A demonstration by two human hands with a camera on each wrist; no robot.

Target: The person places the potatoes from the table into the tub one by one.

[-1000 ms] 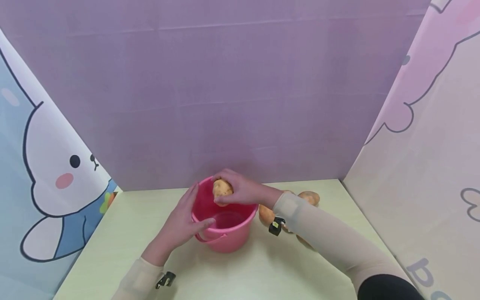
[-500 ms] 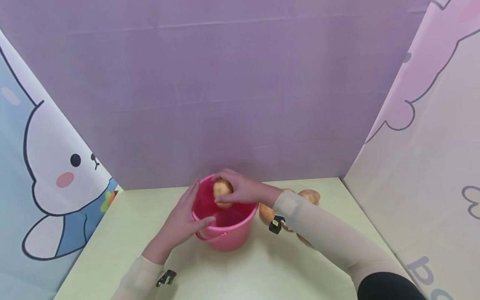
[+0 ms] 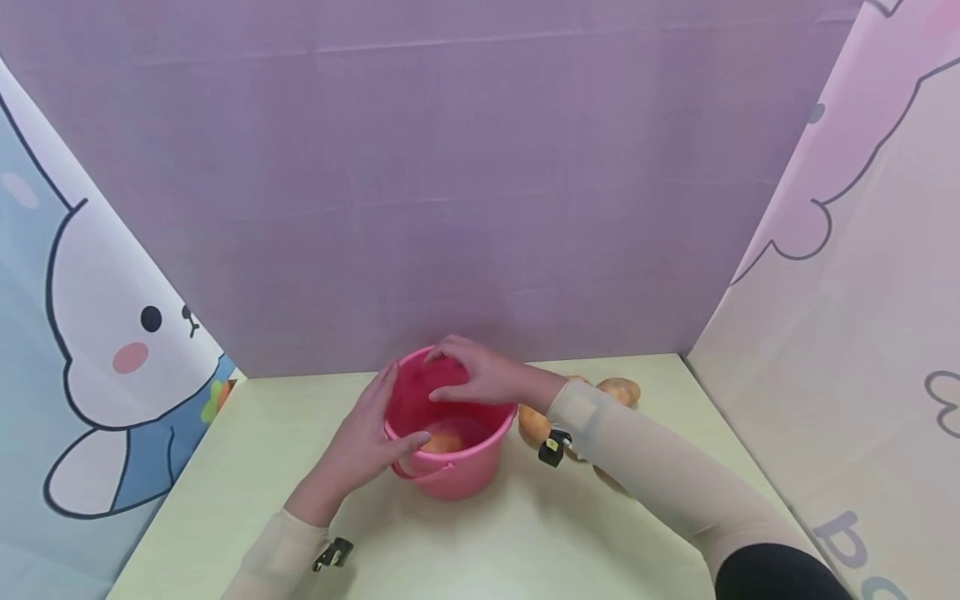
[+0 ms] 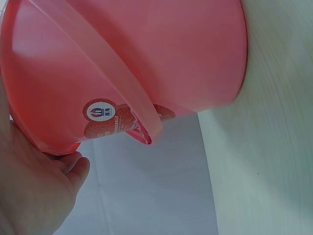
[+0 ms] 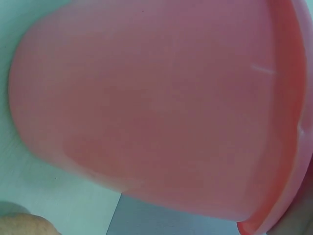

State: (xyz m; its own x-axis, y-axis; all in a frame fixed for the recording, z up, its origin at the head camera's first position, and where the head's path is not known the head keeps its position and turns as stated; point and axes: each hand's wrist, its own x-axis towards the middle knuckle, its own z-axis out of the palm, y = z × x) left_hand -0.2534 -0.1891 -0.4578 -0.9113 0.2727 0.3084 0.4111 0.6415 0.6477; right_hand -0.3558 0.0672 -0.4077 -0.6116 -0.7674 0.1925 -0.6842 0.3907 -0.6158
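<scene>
A pink plastic bucket [image 3: 468, 479] stands on the pale table with its handle hanging down. My left hand [image 3: 362, 442] holds its left side, fingers along the rim and thumb over the front edge. In the left wrist view the fingertips bend round the bucket's rim. Over the bucket's mouth is my right hand [image 3: 480, 375], thumb and fingers spread apart with nothing between them. A potato [image 3: 444, 441] lies at the bottom of the bucket, partly hidden by the front rim and the left thumb.
Several more potatoes [image 3: 619, 390] lie on the table [image 3: 517, 550] right of the bucket, partly covered by my right forearm. A purple back wall [image 3: 480, 192] rises close behind the bucket, with printed panels on both sides.
My right hand has let go of the potato, which has dropped from between the fingers to the bucket's bottom. The left hand has stayed on the rim.
</scene>
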